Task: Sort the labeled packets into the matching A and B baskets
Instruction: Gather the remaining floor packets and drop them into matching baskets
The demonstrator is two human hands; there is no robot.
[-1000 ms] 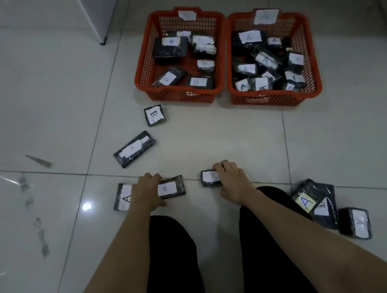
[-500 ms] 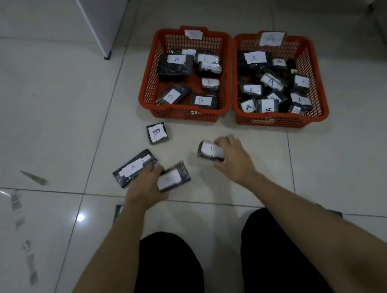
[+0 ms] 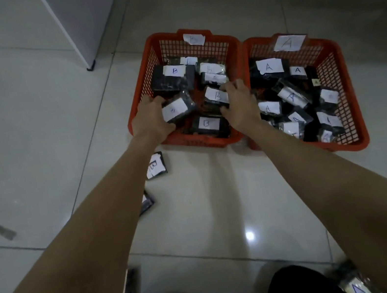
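Head view, frame centre: the left hand [image 3: 150, 121] grips a black packet [image 3: 178, 109] and the right hand [image 3: 239, 104] grips a B-labelled packet [image 3: 216, 97], both inside the B basket [image 3: 146, 77]. Right of it, touching, sits the A basket [image 3: 339, 84].

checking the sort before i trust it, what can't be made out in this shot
Head view, the only one:
- Left-hand packet: letter on its label is too blurred to read.
- Packet by the left forearm: mostly hidden behind the arm, label unseen.
- Packet at the bottom right: cut off by the frame edge.
- Right hand: whether its grip has let go of the B packet is unclear.
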